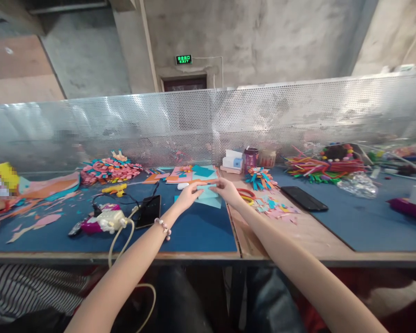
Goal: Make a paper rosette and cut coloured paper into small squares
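Observation:
Between my two hands is a sheet of light blue paper [208, 191], pinched near its left and right ends above the blue mat. My left hand [188, 194], with a beaded bracelet at the wrist, grips the left end between thumb and fingers. On the right end, my right hand [228, 190] has its fingers closed in the same way. Below the held paper is another light blue sheet [210, 202]. Just behind lie orange and blue paper sheets [204, 172]. A small white object [182, 186] is beside my left fingers.
Left are a black phone [149, 212], a power strip [106, 221] with cables, a yellow glue gun [114, 189] and a heap of folded paper pieces [109, 169]. Right are paper scraps [275, 206], a black tablet-like slab [304, 198] and pipe cleaners [327, 165]. A perforated metal screen [194, 125] stands behind.

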Demonstrator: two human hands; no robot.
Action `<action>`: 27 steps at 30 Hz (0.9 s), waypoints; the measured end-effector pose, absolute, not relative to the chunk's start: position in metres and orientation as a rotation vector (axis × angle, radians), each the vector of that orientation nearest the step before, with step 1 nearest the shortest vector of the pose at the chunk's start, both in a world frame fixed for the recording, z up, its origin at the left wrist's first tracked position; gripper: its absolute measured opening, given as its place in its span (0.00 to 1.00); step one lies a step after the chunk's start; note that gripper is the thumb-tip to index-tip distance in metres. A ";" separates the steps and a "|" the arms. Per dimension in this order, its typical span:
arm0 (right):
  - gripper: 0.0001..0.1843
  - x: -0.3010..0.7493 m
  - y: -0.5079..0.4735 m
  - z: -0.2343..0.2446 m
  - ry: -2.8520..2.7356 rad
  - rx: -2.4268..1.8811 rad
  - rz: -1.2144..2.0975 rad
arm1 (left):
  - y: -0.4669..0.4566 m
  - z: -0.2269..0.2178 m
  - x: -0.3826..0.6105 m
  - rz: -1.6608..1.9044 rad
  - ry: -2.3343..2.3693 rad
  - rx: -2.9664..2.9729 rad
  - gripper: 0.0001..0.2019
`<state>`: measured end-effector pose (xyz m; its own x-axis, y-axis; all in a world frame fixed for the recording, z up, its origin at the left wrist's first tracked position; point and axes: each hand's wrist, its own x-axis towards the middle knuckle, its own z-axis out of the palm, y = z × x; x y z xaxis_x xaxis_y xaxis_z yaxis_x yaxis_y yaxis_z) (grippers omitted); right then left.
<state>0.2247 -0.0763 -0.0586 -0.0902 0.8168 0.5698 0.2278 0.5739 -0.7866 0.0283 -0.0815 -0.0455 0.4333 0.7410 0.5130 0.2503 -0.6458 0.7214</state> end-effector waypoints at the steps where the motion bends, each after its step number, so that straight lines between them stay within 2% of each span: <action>1: 0.19 0.225 -0.076 -0.059 -1.627 -0.892 0.624 | -0.081 -0.046 0.028 1.155 0.824 2.128 0.18; 27: 0.24 0.226 -0.077 -0.057 -1.615 -0.911 0.660 | -0.066 -0.054 0.025 1.167 0.740 2.086 0.19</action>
